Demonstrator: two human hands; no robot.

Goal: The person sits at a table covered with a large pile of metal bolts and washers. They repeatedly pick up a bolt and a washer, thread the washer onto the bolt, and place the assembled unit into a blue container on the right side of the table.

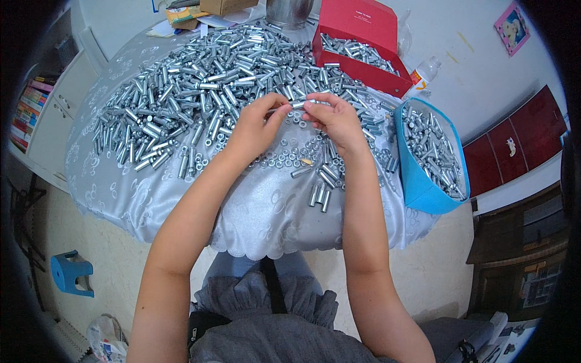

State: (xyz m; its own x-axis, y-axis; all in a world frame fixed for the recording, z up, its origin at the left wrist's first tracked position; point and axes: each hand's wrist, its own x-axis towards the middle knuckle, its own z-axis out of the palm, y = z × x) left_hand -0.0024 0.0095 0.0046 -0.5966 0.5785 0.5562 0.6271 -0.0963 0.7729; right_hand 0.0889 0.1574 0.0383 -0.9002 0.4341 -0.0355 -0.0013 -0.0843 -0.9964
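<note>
Over the near side of the pile, a shiny silver expansion bolt [301, 104] is held level between my two hands. My left hand [259, 126] pinches its left end between thumb and fingers. My right hand [339, 123] grips the right end with thumb and index finger, the other fingers curled below. Beneath and beyond them spreads a large heap of similar metal bolts and sleeves [200, 85]. Small nuts [289, 158] lie loose on the cloth just under my hands. A few separate metal sleeves [319, 196] lie nearer me, below my right wrist.
A silver-grey tablecloth [272, 212] covers the round table. A red box [357, 75] and a blue fabric bin [417, 187] at the right hold more metal parts. Behind stand a metal pot [289, 12] and a cardboard box [227, 6]. A plastic bottle [426, 71] is by the wall.
</note>
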